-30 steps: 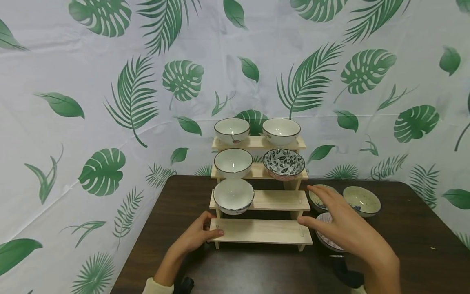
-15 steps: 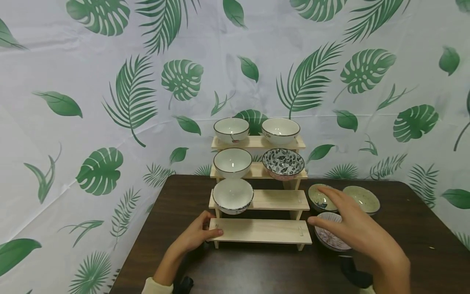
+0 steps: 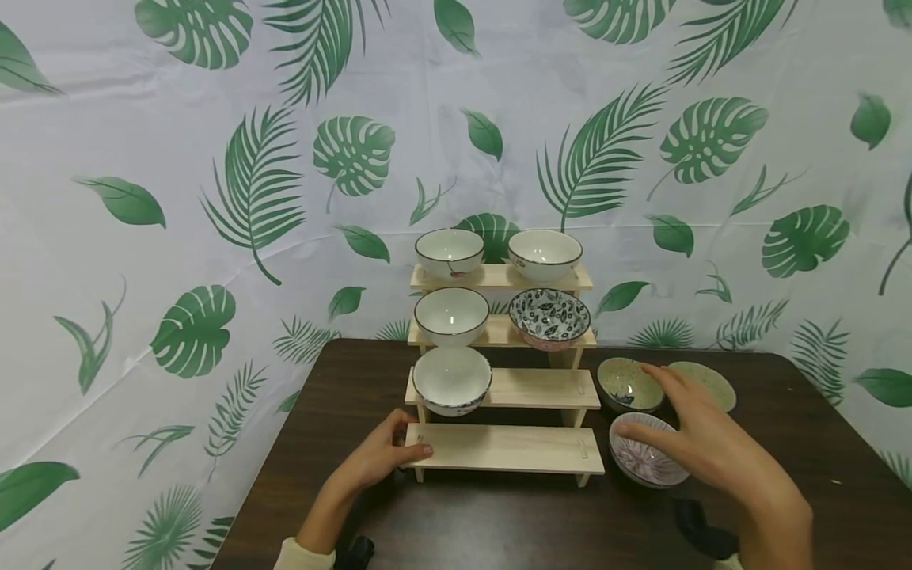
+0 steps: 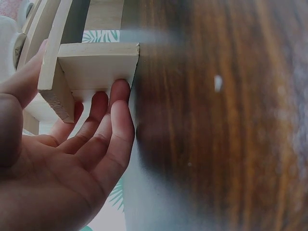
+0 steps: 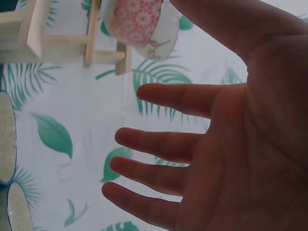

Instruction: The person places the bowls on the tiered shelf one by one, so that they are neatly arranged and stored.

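Note:
My left hand (image 3: 381, 453) grips the left end of the lowest step of a tiered wooden display stand (image 3: 509, 450). In the left wrist view its thumb lies on the upper side, and the fingers (image 4: 98, 108) bend against the stand's leg. Right of the stand, my right hand (image 3: 712, 443) hovers above several bowls, fingers spread and nothing held; the right wrist view shows the bare palm (image 5: 216, 154). Beneath it are a bowl with a pinkish streaked inside (image 3: 644, 463) and a green speckled bowl (image 3: 618, 381). Another green bowl (image 3: 716, 384) is partly hidden behind the fingers.
White bowls (image 3: 449, 252) stand on the top step. The second step bears a white bowl (image 3: 452, 315) and a black floral bowl (image 3: 549, 315). At the third step's left sits a white bowl (image 3: 452, 380). A leaf-print cloth (image 3: 399, 71) hangs behind the dark table (image 3: 484, 522).
My right hand has moved right, away from the stand, uncovering more of the pinkish and green bowls. The left hand keeps its grip on the stand, which looks unmoved.

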Action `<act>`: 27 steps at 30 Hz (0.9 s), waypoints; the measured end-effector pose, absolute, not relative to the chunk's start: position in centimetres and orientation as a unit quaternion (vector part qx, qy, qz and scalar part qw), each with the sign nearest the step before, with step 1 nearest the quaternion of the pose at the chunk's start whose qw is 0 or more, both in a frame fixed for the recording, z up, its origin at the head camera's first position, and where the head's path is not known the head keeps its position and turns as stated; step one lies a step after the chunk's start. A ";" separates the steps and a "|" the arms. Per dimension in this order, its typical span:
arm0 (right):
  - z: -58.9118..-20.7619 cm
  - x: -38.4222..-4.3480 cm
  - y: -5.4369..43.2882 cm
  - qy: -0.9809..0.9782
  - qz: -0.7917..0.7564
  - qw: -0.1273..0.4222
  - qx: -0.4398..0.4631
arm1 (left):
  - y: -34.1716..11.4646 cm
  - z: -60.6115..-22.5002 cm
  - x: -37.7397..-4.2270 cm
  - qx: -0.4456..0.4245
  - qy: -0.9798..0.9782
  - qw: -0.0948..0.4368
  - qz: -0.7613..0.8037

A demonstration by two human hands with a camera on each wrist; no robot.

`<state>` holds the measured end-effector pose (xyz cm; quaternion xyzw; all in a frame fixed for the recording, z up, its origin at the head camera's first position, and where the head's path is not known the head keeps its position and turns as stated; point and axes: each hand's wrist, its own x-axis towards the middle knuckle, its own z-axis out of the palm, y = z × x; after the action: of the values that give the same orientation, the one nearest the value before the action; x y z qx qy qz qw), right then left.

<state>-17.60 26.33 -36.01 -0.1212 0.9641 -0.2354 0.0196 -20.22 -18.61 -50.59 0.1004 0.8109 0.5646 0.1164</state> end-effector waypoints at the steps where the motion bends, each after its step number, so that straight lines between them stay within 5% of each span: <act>1: -36.1 -17.6 26.5 0.965 -0.233 0.018 -0.121 | -18.6 -50.6 -20.2 0.101 0.811 0.117 0.565; 27: -38.9 -19.7 29.2 0.979 -0.164 0.037 -0.112 | -18.7 -50.6 -20.4 0.102 0.814 0.131 0.556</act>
<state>-19.70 29.19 -38.86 -0.1120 0.9793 -0.1641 0.0373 -20.37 -18.67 -50.63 0.1021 0.8145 0.5558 0.1313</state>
